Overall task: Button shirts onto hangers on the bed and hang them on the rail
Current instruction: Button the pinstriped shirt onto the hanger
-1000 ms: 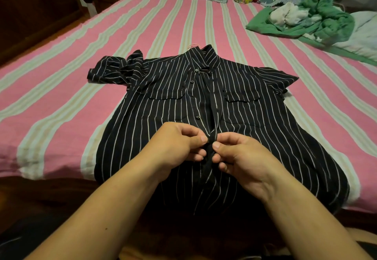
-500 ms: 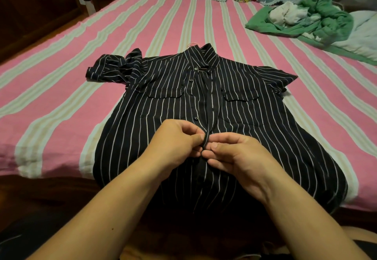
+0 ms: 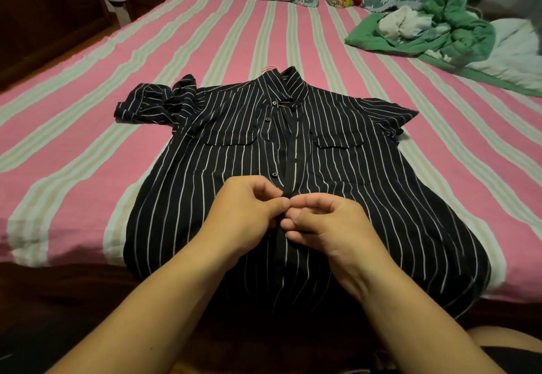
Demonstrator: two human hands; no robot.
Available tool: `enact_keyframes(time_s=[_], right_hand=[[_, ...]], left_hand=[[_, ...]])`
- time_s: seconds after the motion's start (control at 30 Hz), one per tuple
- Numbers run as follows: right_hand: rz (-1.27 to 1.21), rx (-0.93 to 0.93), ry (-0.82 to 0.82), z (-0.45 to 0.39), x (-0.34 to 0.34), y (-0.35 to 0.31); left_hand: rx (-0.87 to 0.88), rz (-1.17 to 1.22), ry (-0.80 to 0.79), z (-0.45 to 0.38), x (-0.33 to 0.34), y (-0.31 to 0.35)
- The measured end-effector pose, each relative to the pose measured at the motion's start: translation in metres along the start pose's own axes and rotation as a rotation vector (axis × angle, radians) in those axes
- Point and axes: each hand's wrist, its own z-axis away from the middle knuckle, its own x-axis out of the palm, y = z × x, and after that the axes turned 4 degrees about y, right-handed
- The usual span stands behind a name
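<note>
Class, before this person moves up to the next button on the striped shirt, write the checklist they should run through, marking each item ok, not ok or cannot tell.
1. Both hands on the placket: left hand and right hand pinch the front edges of the striped shirt together. Ok.
2. Current button through its hole: hidden by the fingertips. Cannot tell.
3. Upper buttons done: the front above the hands gapes, with buttons showing loose. Not ok.
4. Hanger inside: a thin hook shows above the collar. Ok.
5. Shirt lying flat on the bed: the sleeve at image left is bunched. Not ok.
</note>
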Motion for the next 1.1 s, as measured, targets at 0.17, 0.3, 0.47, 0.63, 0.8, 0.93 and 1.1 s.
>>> enact_keyframes(time_s=[0.17,0.3,0.47,0.63,0.8,0.93,1.1], right_hand=[[0.036,0.015,0.000,-0.003,-0.001,-0.004],[0.211,-0.018,0.019,-0.008,0.002,-0.004],[0.221,0.080,-0.124,-0.018,-0.008,-0.013],[0.176,0.125,-0.170,-0.022,-0.010,-0.017],[0.964,-0.327,0.192,-0.021,-0.007,-0.006],[1.031,-0.429,0.342,-0.020,-0.033,-0.016],[1.268,-0.362,0.287,-0.014,-0.054,-0.009]], left_hand=[[-0.022,0.051,0.016,-0.001,0.000,-0.002],[0.086,-0.127,0.033,0.002,0.001,-0.003],[0.118,-0.141,0.019,0.001,-0.002,-0.003],[0.169,-0.377,0.059,0.001,0.000,-0.004],[0.055,-0.396,-0.082,0.006,-0.008,0.002],[0.170,-0.583,0.032,0.024,-0.010,-0.002],[0.194,-0.360,0.323,0.059,-0.017,-0.036]])
